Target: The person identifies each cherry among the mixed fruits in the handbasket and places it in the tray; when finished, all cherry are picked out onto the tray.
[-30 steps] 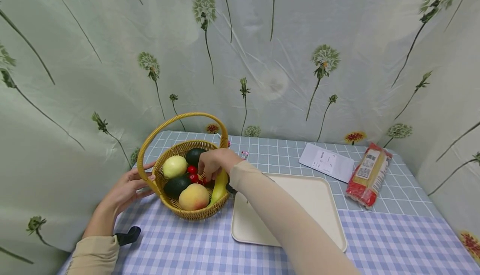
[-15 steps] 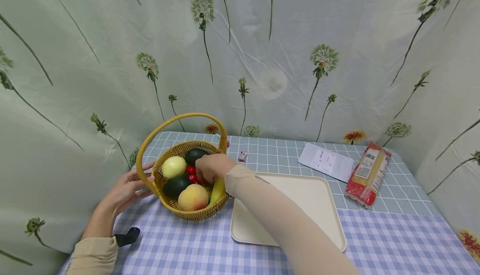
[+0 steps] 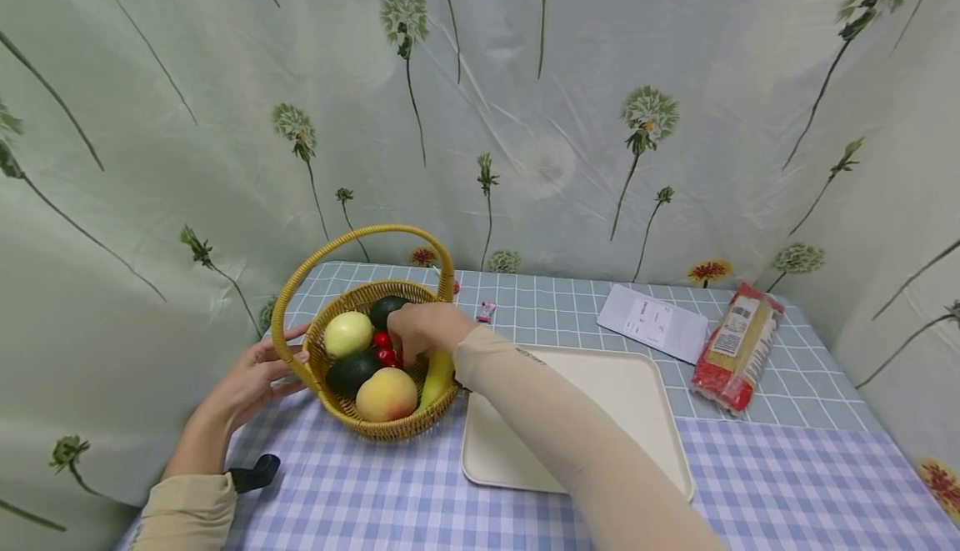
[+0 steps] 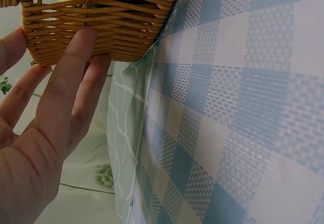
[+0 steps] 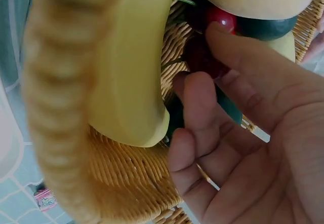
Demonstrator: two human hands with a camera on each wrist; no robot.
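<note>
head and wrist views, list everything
basket: one, tan, left
pale fruit: one, green, basket
dark fruits: two, green, basket
cherries: count unclear, red, basket
peach: one, orange, basket
banana: one, yellow, basket
tray: one, cream, middle
small things: two, pink, back
packet: one, white, back right
pasta bag: one, red, right
tablecloths: two, blue front, grey back
backdrop: one, pale, behind
bracket: one, black, left wrist
sleeves: two, beige, arms
left hand: one, at basket
right hand: one, at cherries
</note>
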